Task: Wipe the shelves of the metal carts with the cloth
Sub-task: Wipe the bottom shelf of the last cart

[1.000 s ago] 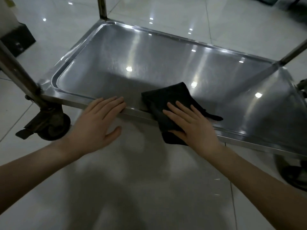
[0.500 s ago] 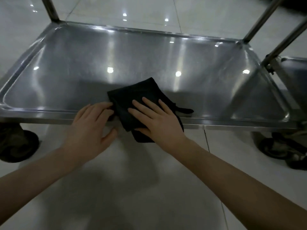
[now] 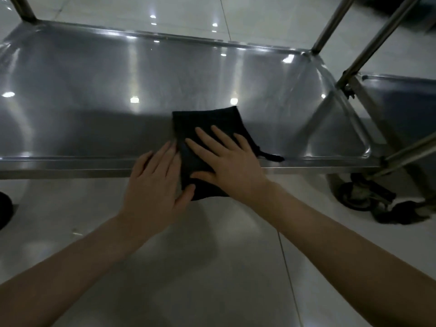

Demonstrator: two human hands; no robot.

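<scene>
Pressing the cloth [image 3: 207, 123] with a flat right hand [image 3: 230, 166] (left hand [image 3: 153, 182] touching it too), wiping the near edge of the shelf [image 3: 94, 79]; next, best to push farther in.

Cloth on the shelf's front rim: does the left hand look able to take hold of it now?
Probably yes. The left hand lies against the left edge of the cloth, thumb at its near corner, with nothing between them. Only the right hand, pressing flat on top, pins it.
</scene>
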